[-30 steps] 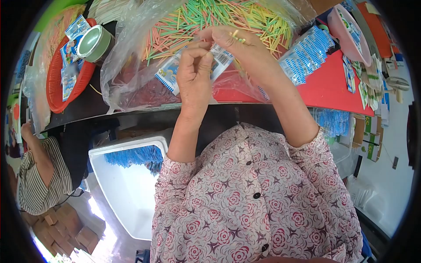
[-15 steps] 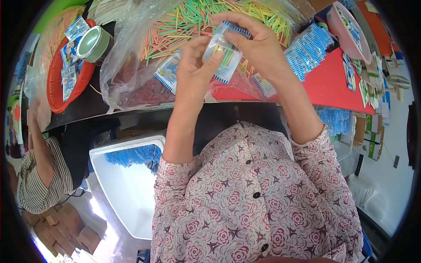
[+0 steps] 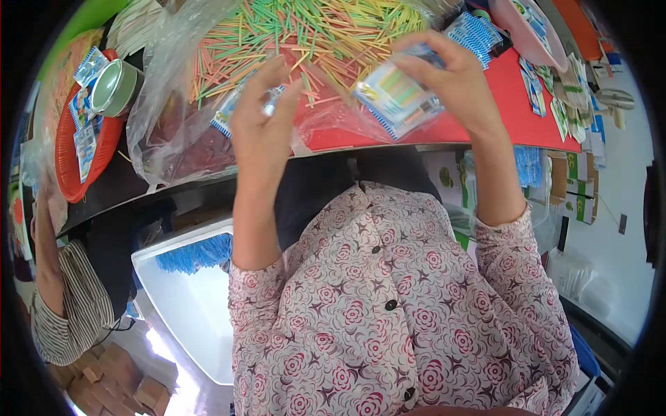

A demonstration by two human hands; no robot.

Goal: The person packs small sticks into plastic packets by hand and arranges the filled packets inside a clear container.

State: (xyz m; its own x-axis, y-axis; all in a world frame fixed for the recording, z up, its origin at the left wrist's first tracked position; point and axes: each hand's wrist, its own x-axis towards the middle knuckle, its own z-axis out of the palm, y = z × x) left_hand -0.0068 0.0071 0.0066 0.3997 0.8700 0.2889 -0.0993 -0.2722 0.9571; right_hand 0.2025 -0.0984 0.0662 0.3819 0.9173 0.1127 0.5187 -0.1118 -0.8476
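Observation:
In my right hand (image 3: 461, 83) is a small blue-and-white plastic packet (image 3: 397, 97), pinched at its upper right corner. Yellow, green and orange sticks show through its front, a little blurred. My left hand (image 3: 262, 121) is raised apart from it, thumb and fingers spread with nothing between them. Behind that hand another blue-edged packet (image 3: 223, 116) lies on clear plastic, partly covered by the fingers. Beyond both hands spreads a large heap of thin pastel sticks (image 3: 277, 35) in pink, green and yellow.
Stacked blue-and-white packets (image 3: 475, 35) lie right of the heap, near a pink basin (image 3: 531, 31). On the left, a red basket (image 3: 66, 163) holds packets and a green-rimmed cup (image 3: 116, 89). A white tub (image 3: 191, 312) stands below the table. Another person's striped sleeve (image 3: 69, 305) is at far left.
My hands have parted. The left hand has let go of the packet and moved left; the right hand has carried it to the right. The view has shifted a little.

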